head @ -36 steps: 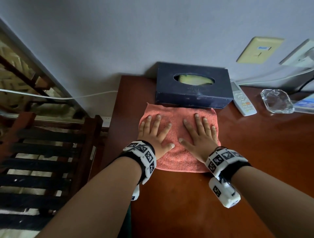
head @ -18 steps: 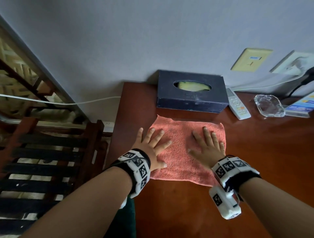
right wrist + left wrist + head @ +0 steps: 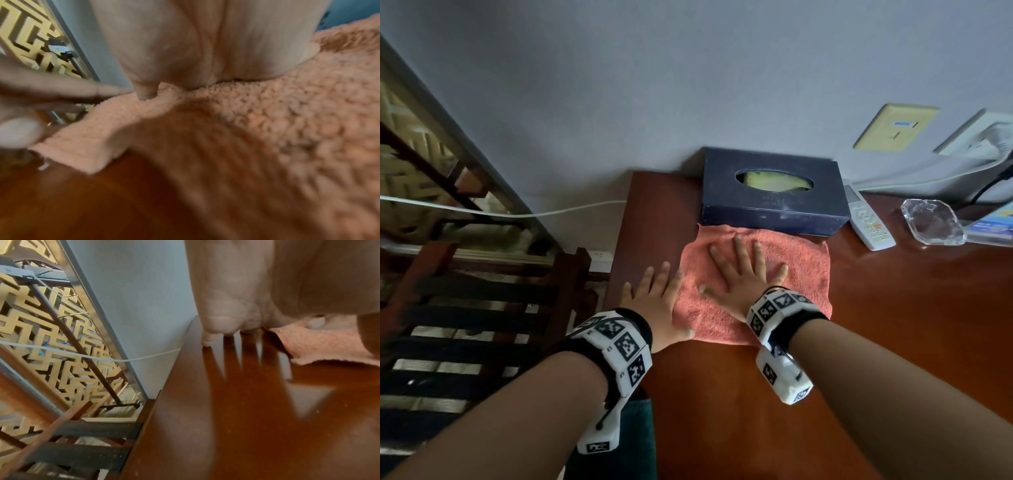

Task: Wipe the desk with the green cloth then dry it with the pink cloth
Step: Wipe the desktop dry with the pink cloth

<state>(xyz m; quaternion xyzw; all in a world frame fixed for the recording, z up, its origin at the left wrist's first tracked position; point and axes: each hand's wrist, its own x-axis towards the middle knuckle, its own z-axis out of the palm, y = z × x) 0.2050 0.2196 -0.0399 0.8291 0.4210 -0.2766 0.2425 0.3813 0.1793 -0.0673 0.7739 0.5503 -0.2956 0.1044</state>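
Pink cloth spread flat on the bench, just before the tissue box.
Right hand presses it, fingers splayed; left hand lies flat at its left edge.

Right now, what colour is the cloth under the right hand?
Salmon pink cloth, under the right hand; clearest in the head view.

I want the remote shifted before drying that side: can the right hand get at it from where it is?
Probably yes: the right hand lies flat on the pink cloth, and only bare desk separates it from the remote beside the tissue box.
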